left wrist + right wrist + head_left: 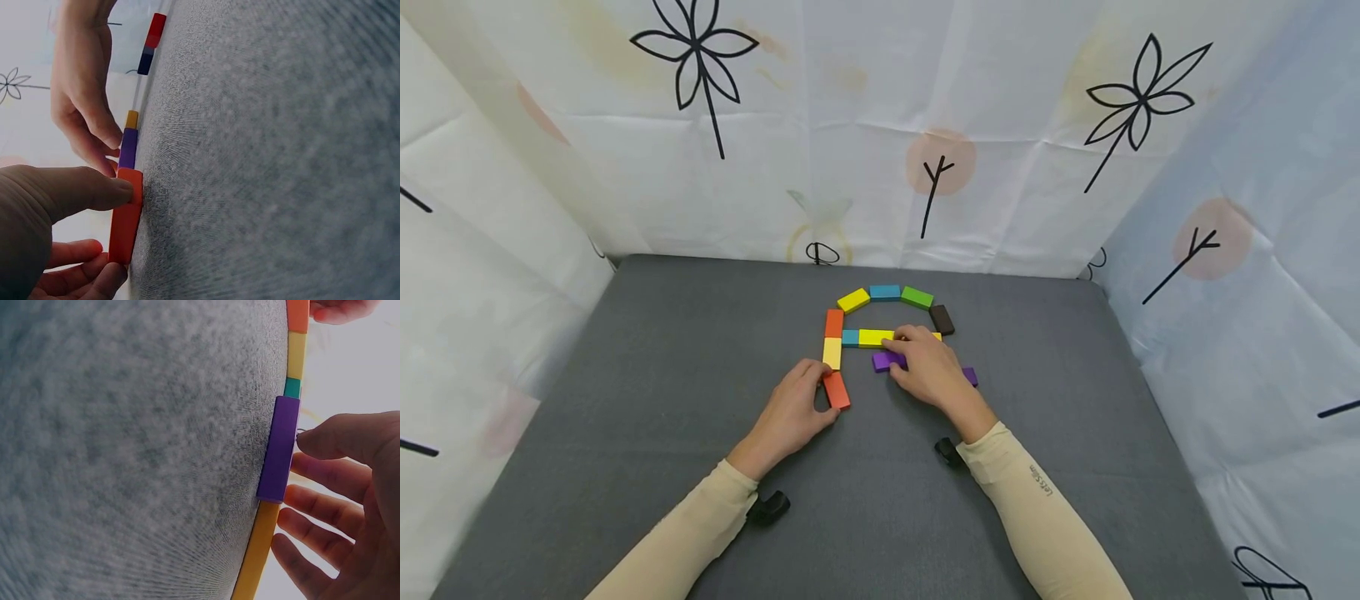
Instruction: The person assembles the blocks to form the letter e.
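My left hand [790,408] pinches an orange block [837,390] at the lower end of a line of blocks, its thumb on the near side in the left wrist view. Above this block lie a pale yellow block [832,353] and another orange block [834,322]. My right hand [928,367] reaches over a row with a small blue block [850,337] and a yellow block [874,338], fingers spread and nearly straight. Its thumb tip is right at a purple block [279,450], and the fingertips lie behind that block in the right wrist view. The palm hides part of the row.
An arc of yellow [853,301], blue [884,292], green [917,297] and dark brown [942,320] blocks curves above the row. Another purple block [971,377] shows beside the right hand. The grey table [700,333] meets a printed white curtain [865,167] behind.
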Demonstrator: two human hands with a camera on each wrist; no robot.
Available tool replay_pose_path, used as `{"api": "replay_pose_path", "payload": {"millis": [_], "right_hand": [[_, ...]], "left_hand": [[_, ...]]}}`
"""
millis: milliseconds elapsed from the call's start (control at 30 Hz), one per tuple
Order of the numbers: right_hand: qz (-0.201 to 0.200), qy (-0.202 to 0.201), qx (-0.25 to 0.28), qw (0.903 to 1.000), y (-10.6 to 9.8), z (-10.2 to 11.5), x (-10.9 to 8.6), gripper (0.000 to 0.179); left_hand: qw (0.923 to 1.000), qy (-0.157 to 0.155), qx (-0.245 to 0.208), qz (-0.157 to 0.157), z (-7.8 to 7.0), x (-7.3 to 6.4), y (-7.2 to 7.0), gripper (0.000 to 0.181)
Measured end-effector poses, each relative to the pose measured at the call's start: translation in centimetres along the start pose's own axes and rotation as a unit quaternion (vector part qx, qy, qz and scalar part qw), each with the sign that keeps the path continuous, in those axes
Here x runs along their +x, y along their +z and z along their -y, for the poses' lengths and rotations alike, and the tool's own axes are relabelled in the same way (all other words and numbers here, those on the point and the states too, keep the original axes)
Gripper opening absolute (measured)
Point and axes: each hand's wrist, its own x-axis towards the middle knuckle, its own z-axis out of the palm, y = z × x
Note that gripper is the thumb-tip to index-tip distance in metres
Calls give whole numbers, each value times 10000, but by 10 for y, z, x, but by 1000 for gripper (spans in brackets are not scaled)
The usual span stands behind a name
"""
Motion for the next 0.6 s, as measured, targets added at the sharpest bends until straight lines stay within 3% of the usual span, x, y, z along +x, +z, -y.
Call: {"api": "replay_pose_path", "payload": {"millis": [600], "right_hand": [[-13,18,-6,10000,0,-1,-1,45]], "left_hand": [[10000,-58,25,7,-1,1,0,62]]}}
